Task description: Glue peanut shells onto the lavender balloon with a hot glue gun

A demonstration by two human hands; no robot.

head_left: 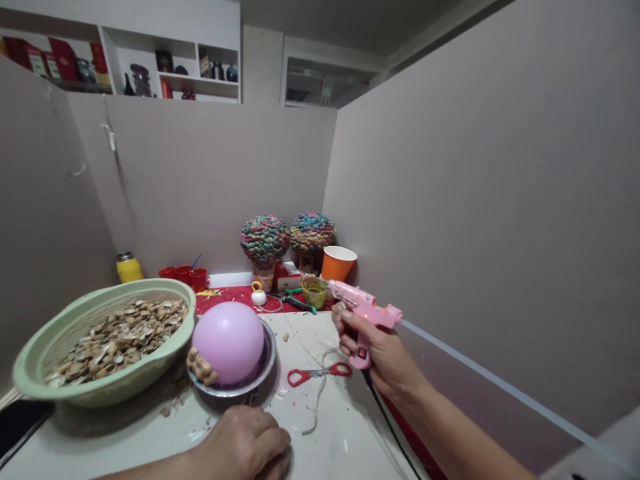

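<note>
Two hands show: our right hand (385, 350) grips the pink glue gun (373, 312), right of centre; our left hand (245, 437) curls, contents unclear, bottom centre. We'd best steady the balloon (230, 340), left of centre, when gluing.

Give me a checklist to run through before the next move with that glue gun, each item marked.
1. Glue gun held in the right grip: ok.
2. Left grip empty: cannot tell; its underside is hidden.
3. Purple balloon sitting in the silvery bowl: ok.
4. Glue gun hot: cannot tell; heat does not show.
5. String clear of the scissors: not ok; they overlap.
6. Shells in the green basin: ok.
</note>
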